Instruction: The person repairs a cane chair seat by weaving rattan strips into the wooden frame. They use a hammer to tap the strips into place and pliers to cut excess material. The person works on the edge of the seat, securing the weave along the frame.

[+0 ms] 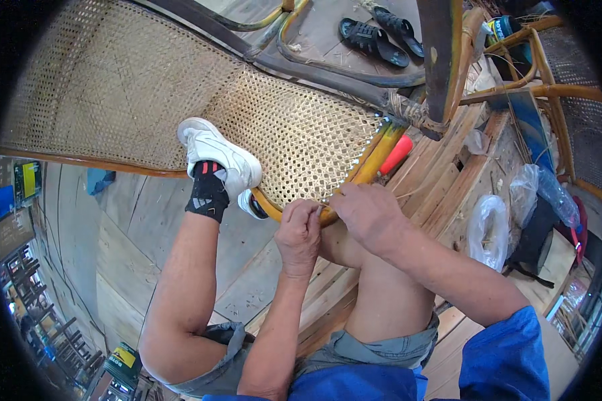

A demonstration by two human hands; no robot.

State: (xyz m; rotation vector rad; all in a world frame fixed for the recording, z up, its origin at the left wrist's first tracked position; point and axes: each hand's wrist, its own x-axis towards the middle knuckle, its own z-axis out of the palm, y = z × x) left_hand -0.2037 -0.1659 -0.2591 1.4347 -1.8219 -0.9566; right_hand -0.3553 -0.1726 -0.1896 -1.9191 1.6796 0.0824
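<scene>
A woven cane panel (294,127) stretches across a rattan chair frame, whose yellow-brown rim (380,155) curves round the near end. Small pale spots line the weave's right edge beside this rim. At the near corner my left hand (297,232) is closed, thumb and fingers pinched together against the rim. Just right of it, my right hand (369,212) is also closed, its fingertips at the edge of the weave. Whatever lies between the fingers of either hand is too small or hidden to make out. A thin pale strand (411,193) shows beside my right hand.
My white sneaker (217,157) rests on the cane panel. Wooden slats (441,170) lie to the right, with a red-orange object (397,155) beside the rim. Further right are a coil of clear plastic (487,230) and plastic bags (525,190). Black sandals (374,41) lie beyond the frame.
</scene>
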